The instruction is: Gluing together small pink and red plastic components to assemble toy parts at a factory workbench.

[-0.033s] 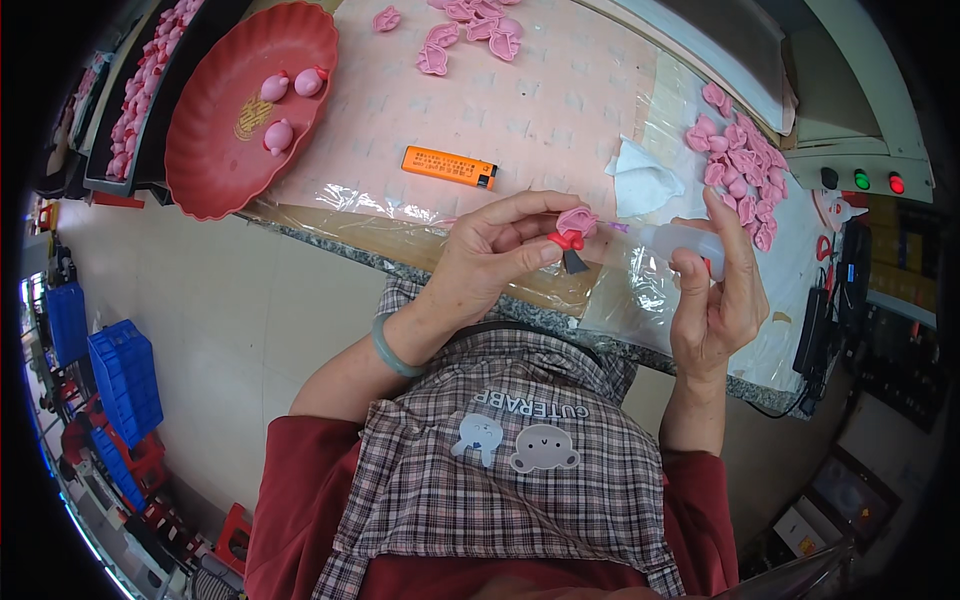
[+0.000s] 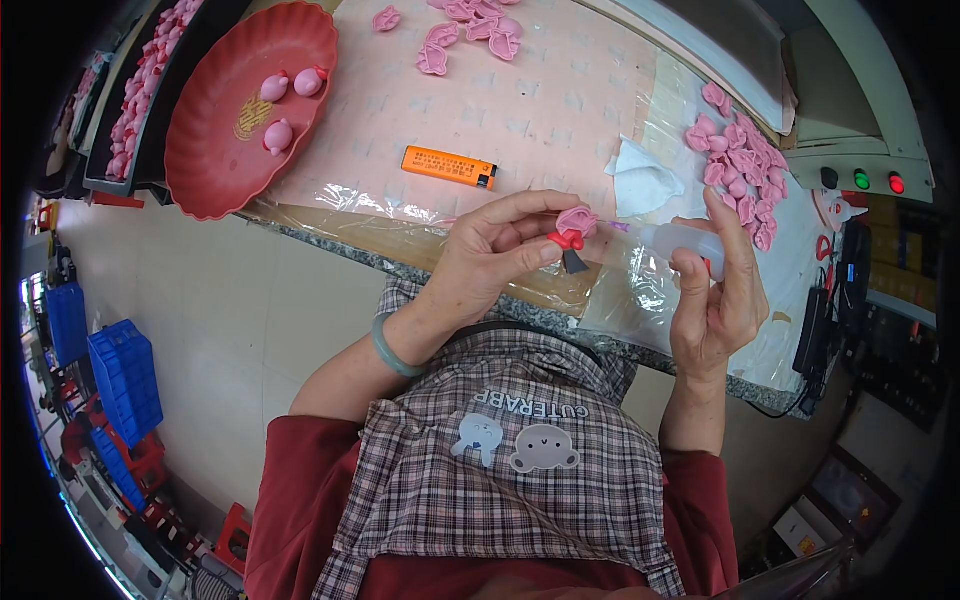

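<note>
My left hand (image 2: 485, 248) pinches a small pink hollow plastic figure half (image 2: 577, 219) between thumb and fingers, just above the table's front edge. Under it show a red bow-like part (image 2: 568, 240) and a dark grey wedge-shaped piece (image 2: 575, 263). In my right hand (image 2: 722, 310) lies a translucent squeeze bottle (image 2: 690, 243), gripped between thumb and fingers. Its thin purple nozzle (image 2: 617, 227) points left at the figure half; whether the tip touches it I cannot tell. Beyond my hands are an orange lighter (image 2: 449, 167) and a folded white cloth (image 2: 645, 183).
A red scalloped tray (image 2: 200, 150) at the left holds three round pink figures (image 2: 278, 137). Beside it stands a black bin (image 2: 172, 75) of pink pieces. Loose pink shells (image 2: 745, 165) lie heaped at the right, others (image 2: 480, 25) at the back. A machine with lit buttons (image 2: 862, 179) stands far right.
</note>
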`<state>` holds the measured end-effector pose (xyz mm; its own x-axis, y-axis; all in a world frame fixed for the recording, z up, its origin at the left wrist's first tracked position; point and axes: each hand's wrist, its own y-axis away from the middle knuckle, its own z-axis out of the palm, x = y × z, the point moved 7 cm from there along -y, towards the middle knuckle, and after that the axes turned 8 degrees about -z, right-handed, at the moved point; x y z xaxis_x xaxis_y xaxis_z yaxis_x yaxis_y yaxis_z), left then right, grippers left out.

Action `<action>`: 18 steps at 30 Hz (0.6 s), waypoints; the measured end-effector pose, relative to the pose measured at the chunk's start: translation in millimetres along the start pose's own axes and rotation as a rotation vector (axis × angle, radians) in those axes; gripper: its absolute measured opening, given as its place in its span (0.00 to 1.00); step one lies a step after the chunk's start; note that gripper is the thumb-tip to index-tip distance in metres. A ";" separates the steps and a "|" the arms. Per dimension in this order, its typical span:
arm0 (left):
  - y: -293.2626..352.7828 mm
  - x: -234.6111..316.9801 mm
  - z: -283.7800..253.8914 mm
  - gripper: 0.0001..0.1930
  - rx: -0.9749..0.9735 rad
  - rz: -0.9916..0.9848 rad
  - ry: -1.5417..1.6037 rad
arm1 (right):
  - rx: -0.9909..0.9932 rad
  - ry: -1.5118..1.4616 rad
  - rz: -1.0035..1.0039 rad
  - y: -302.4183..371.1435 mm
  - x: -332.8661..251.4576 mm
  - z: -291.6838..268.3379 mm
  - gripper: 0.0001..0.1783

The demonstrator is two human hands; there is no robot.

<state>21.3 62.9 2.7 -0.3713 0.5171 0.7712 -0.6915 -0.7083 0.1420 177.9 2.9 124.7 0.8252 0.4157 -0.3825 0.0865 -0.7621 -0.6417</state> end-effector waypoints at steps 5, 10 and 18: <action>-0.8 -2.0 -2.1 0.24 0.017 -0.015 0.038 | 0.016 0.016 -0.033 0.4 -3.2 0.6 0.24; -0.8 1.8 1.5 0.24 0.012 -0.030 0.048 | -0.015 0.009 -0.061 -1.8 -10.2 0.5 0.25; -1.9 1.7 0.0 0.23 0.041 -0.019 0.025 | -0.045 -0.030 -0.066 -3.2 -10.7 2.9 0.24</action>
<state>21.9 65.1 3.7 -0.3739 0.5420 0.7526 -0.6726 -0.7172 0.1823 167.2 2.4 129.0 0.7997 0.4802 -0.3604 0.1656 -0.7535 -0.6363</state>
